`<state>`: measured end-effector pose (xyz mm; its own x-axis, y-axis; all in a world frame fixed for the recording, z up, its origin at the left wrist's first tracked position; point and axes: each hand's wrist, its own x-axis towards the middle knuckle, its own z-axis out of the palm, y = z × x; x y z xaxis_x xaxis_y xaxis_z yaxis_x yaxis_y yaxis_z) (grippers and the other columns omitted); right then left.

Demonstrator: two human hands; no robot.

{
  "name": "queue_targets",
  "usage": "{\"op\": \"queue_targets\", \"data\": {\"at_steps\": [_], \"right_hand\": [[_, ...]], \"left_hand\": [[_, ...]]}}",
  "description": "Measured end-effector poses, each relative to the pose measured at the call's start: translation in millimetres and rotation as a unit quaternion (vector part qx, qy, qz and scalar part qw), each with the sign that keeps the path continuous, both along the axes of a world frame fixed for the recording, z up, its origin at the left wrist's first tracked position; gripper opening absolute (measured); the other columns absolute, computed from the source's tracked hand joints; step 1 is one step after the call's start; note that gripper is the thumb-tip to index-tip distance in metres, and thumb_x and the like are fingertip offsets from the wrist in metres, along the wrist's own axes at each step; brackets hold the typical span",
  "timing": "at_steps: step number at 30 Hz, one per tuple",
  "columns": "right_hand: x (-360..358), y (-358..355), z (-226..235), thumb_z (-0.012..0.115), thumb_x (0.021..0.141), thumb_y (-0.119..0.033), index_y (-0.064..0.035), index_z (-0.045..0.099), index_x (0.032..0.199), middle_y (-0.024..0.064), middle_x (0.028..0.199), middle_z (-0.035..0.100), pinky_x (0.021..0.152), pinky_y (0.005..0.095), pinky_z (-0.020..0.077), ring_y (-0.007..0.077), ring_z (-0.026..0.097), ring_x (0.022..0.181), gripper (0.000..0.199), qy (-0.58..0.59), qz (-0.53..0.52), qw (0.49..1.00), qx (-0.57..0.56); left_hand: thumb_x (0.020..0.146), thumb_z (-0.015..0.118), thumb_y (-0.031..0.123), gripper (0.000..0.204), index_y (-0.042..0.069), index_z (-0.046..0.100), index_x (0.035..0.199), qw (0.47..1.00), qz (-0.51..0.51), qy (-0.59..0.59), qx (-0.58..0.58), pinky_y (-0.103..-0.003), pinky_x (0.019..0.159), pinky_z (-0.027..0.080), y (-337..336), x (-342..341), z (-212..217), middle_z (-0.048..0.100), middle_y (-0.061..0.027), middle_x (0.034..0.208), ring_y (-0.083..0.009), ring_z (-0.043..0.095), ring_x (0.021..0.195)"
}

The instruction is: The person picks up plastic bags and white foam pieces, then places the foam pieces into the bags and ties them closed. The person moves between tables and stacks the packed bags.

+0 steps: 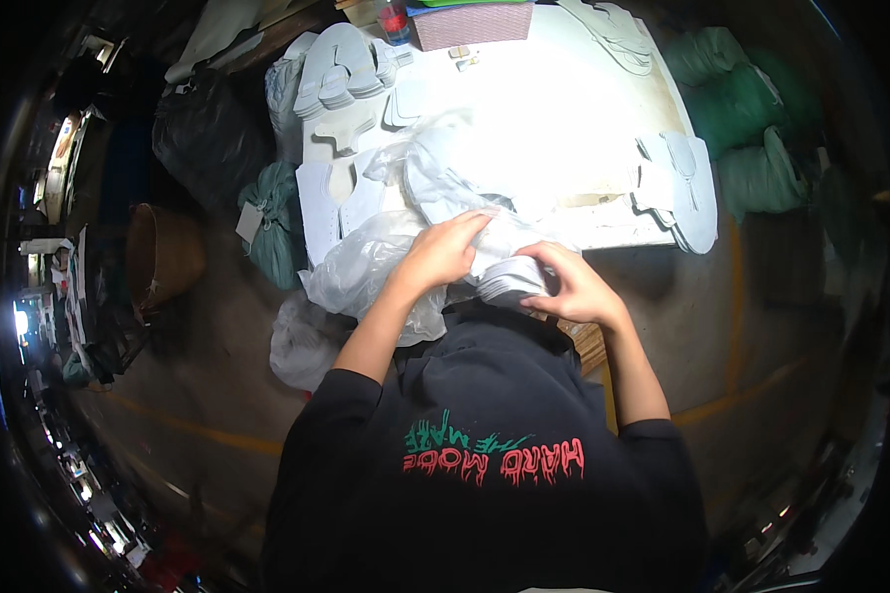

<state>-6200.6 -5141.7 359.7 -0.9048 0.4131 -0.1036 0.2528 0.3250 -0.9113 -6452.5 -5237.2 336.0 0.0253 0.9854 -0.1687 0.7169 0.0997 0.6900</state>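
At the near edge of the white table (pixel 554 128), my right hand (pixel 581 289) grips a stack of thin, pale, curved cut pieces (pixel 509 281), thumb on the near side and fingers over the far side. Just left of it my left hand (pixel 447 252) is closed on a crumpled clear plastic bag (pixel 358 272), its fingers pointing right. The bag spreads over the table's near left edge, and part of it lies around the stack. My left fingertips are partly lost against the bright plastic.
Stacks of pale sole-shaped pieces (pixel 341 64) stand at the far left, with more (pixel 690 193) at the right edge. A pink woven basket (pixel 475 27) and a bottle (pixel 395 22) are at the back. Green sacks (pixel 737 104) lie beyond the right side; a dark bag (pixel 213 128) stands left.
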Motion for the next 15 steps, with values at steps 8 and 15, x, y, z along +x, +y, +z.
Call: {"op": "queue_targets", "data": {"at_steps": [8, 15], "right_hand": [[-40.1, 6.9, -67.9, 0.062, 0.076, 0.008, -0.0189, 0.067, 0.124, 0.0164, 0.126, 0.059, 0.094, 0.0413, 0.0517, 0.0347, 0.060, 0.110, 0.056, 0.037, -0.135, 0.895, 0.423], [-33.8, -31.7, -92.5, 0.069, 0.091, -0.015, 0.0011, 0.060, 0.101, 0.0189, 0.103, 0.060, 0.090, 0.0495, 0.0483, 0.0366, 0.060, 0.098, 0.020, -0.084, -0.310, 0.900, 0.294]], "left_hand": [[0.084, 0.055, 0.000, 0.069, 0.015, 0.050, 0.151, 0.997, -0.005, 0.064, 0.031, -0.044, 0.100, 0.054, -1.1, -17.4, 4.5, 0.045, -0.0106, 0.159, -0.0366, 0.064, 0.120], [0.080, 0.058, 0.000, 0.078, 0.019, 0.047, 0.154, 0.998, 0.008, 0.063, -0.005, -0.044, 0.089, 0.058, -11.0, 11.8, 4.0, 0.044, -0.0069, 0.161, -0.0364, 0.069, 0.110]]}}
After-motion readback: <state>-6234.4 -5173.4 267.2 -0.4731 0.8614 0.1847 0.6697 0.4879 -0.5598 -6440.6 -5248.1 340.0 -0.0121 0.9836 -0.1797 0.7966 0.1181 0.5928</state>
